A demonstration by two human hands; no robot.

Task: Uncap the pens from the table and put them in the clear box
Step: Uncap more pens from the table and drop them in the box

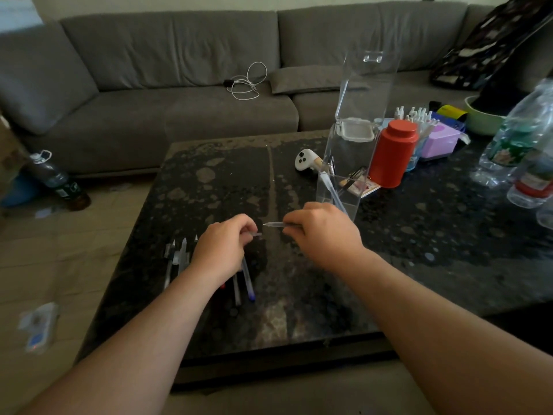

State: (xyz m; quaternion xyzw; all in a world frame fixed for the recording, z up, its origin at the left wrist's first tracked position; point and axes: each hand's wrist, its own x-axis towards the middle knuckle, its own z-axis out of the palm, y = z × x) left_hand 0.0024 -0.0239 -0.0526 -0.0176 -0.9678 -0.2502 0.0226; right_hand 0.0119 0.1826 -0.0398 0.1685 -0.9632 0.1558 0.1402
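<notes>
My right hand (323,232) grips a clear pen (276,225) whose bare tip points left. Just left of that tip, my left hand (224,245) pinches a small clear pen cap (256,234), separate from the pen. Under and behind my left hand, several capped pens (247,280) lie on the dark table (299,310), with more pens (178,256) at its left edge. The tall clear box (344,181) stands right behind my right hand with its lid raised, and a pen leans inside it.
A red canister (393,152), a white game controller (305,159) and a pink box (438,142) stand behind the clear box. Plastic bottles (514,145) crowd the right side. A grey sofa (179,85) runs behind the table.
</notes>
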